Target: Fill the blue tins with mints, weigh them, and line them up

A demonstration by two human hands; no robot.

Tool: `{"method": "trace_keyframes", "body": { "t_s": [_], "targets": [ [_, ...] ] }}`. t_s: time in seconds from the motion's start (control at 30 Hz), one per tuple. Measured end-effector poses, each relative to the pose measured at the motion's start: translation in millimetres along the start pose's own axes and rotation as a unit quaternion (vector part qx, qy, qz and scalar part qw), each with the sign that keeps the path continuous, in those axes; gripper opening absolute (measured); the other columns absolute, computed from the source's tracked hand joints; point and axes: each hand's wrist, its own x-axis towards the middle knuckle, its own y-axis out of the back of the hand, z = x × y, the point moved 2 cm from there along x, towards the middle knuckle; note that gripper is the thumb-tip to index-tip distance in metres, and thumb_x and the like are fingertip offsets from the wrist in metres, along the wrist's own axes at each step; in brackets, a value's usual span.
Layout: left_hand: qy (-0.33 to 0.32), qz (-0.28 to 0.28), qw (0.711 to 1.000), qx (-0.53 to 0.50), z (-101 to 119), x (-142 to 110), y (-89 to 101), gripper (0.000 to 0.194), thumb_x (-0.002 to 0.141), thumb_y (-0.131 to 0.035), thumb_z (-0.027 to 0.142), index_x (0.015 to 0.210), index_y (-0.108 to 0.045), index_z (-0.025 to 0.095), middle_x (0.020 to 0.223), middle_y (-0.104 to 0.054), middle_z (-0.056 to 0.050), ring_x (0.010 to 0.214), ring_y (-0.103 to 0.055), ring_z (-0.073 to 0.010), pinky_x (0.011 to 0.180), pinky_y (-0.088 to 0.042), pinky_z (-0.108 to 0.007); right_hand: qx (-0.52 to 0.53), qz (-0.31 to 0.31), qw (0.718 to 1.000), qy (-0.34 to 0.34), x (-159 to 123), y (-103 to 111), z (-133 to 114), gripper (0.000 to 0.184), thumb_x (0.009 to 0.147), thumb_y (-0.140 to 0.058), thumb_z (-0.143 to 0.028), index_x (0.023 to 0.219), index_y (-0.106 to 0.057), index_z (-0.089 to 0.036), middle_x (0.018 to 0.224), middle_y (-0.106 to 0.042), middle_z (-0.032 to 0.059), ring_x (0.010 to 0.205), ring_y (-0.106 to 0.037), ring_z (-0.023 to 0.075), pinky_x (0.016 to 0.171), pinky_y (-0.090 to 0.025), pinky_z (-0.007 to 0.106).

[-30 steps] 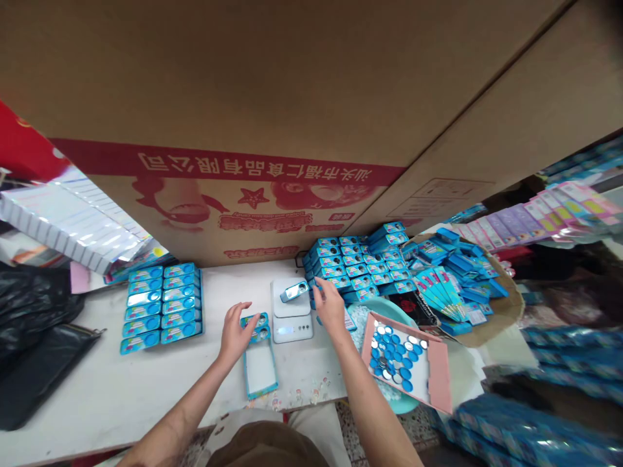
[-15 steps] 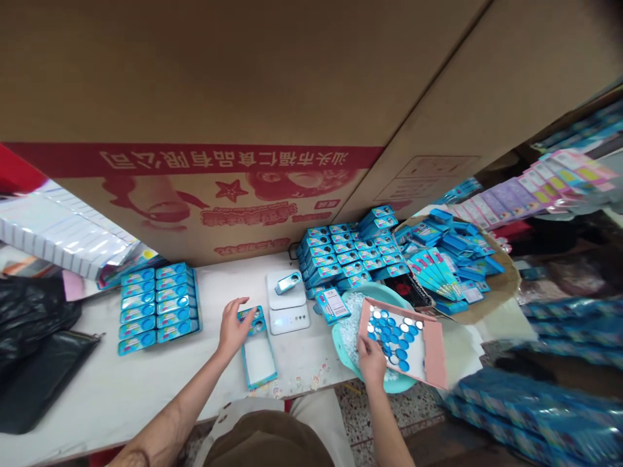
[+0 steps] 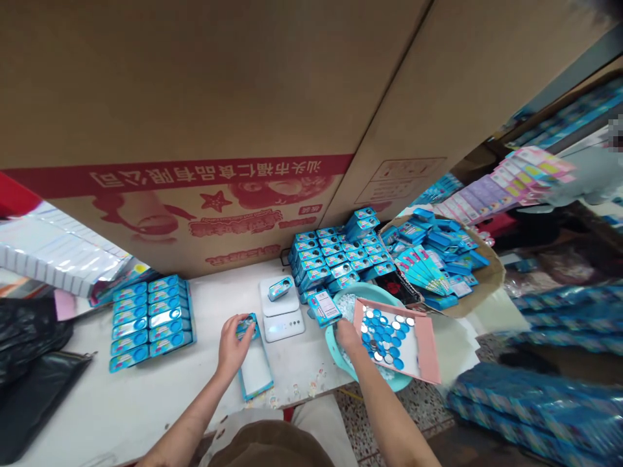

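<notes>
My left hand (image 3: 234,345) is closed with its fingertips round a small blue box (image 3: 248,326) that has a round hole. The box is at the far end of an open, white-lined blue carton (image 3: 256,375). My right hand (image 3: 347,337) is over the left rim of a turquoise basin (image 3: 335,355) holding white pellets. Its fingers look curled, and what they hold, if anything, is hidden. A pink tray (image 3: 427,350) of blue and silvery discs (image 3: 387,334) rests across the basin. Beside my left hand, another small blue box (image 3: 280,288) lies on a white scale (image 3: 284,325).
Stacked blue boxes (image 3: 335,256) stand behind the basin, with a blue and white packet (image 3: 323,307) in front. An open carton (image 3: 496,279) of loose blue boxes is at the right. Rows of blue packs (image 3: 150,321) lie left. A large cardboard box (image 3: 219,97) walls the back.
My right hand has moved left from the disc tray to the basin's left rim. My left hand's fingers have closed more on the small box. The view has shifted slightly.
</notes>
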Motion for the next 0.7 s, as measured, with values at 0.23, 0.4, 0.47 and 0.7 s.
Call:
{"method": "trace_keyframes", "body": {
  "t_s": [0.23,0.4,0.47,0.7],
  "targets": [
    [-0.01,-0.001,1.0,0.002,-4.9,-5.1,5.4,0.031,0.078,-0.055,0.047,0.096,-0.061,0.021,0.097,-0.064,-0.007,0.098,-0.059,-0.0231,0.089,-0.048,-0.042,-0.006,0.004,1.0,-0.007,-6.7,0.7,2.4,0.027,0.084,-0.046,-0.013,0.1,-0.067,-0.016,0.104,-0.068,0.013,0.098,-0.063,0.0201,0.078,-0.043,0.024],
    [-0.007,-0.006,1.0,0.0,-3.7,-5.6,10.6,0.031,0.078,-0.056,0.047,0.095,-0.061,0.022,0.097,-0.064,-0.006,0.098,-0.058,-0.0231,0.09,-0.047,-0.042,-0.014,-0.003,0.999,-0.035,3.8,-1.8,-1.6,0.026,0.083,-0.047,-0.013,0.098,-0.069,-0.013,0.1,-0.069,0.0165,0.091,-0.066,0.0223,0.073,-0.045,0.027],
    [-0.006,-0.004,1.0,-0.002,-2.8,-5.6,13.6,0.031,0.077,-0.056,0.048,0.094,-0.06,0.022,0.097,-0.064,-0.007,0.098,-0.058,-0.0233,0.089,-0.047,-0.041,-0.014,0.003,0.999,-0.03,4.2,-1.8,-3.0,0.026,0.083,-0.046,-0.01,0.097,-0.069,-0.012,0.101,-0.069,0.0162,0.092,-0.066,0.0213,0.074,-0.044,0.026],
    [-0.001,0.002,1.0,-0.007,-7.0,-5.4,20.9,0.03,0.078,-0.055,0.048,0.093,-0.06,0.023,0.096,-0.064,-0.006,0.097,-0.059,-0.0236,0.089,-0.047,-0.041,0.003,0.041,0.999,0.004,-12.3,0.1,1.2,0.027,0.083,-0.047,-0.013,0.094,-0.071,-0.016,0.097,-0.071,0.0132,0.095,-0.064,0.021,0.078,-0.043,0.025]
  ]
}}
